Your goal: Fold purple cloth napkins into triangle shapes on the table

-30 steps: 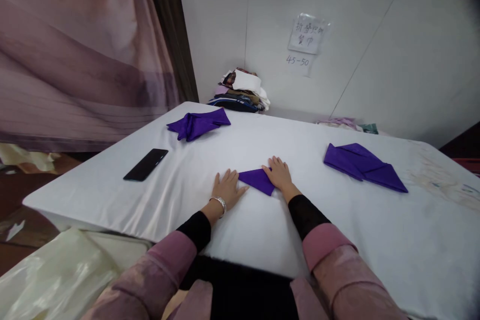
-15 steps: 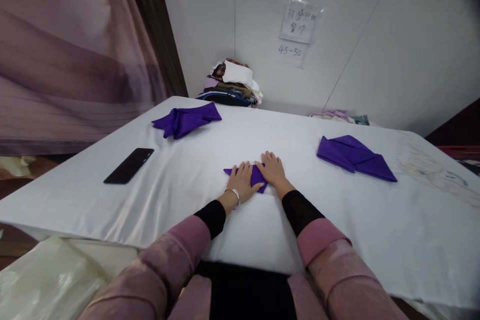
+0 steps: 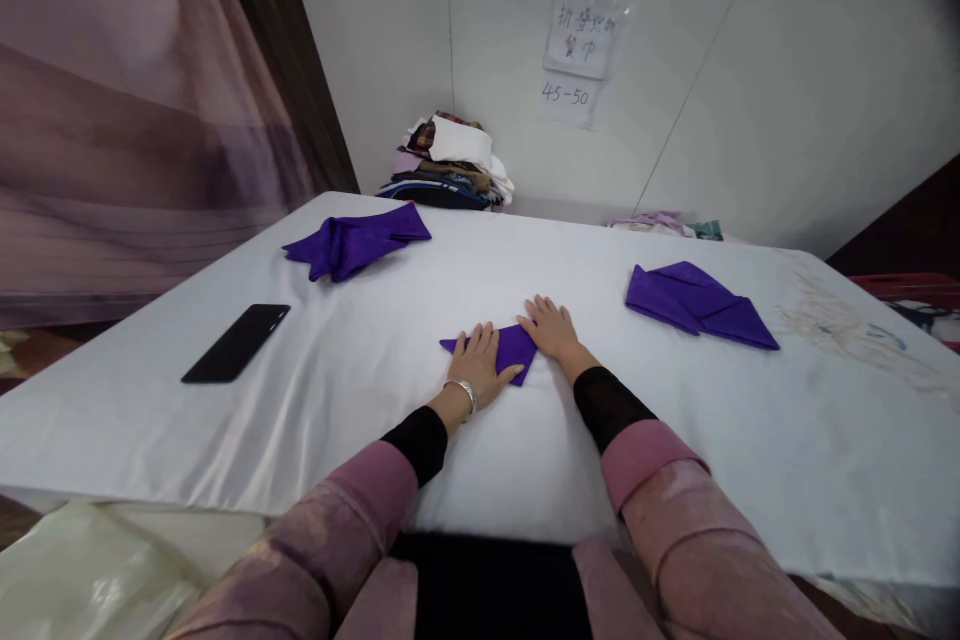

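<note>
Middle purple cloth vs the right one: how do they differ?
Size: the middle cloth looks smaller; the right cloth looks bigger.
Outline: the middle cloth tapers to a thin point at its left; the right cloth has a broad left end.
Contact: the left grip lies flat over the middle cloth; the right cloth is untouched.
Shared: both are purple and lie on the white cover.

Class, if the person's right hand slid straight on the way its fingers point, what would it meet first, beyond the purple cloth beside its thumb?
Probably the pile of cloths by the wall: the right hand points across the white tablecloth towards it. Depth there is hard to judge.
</note>
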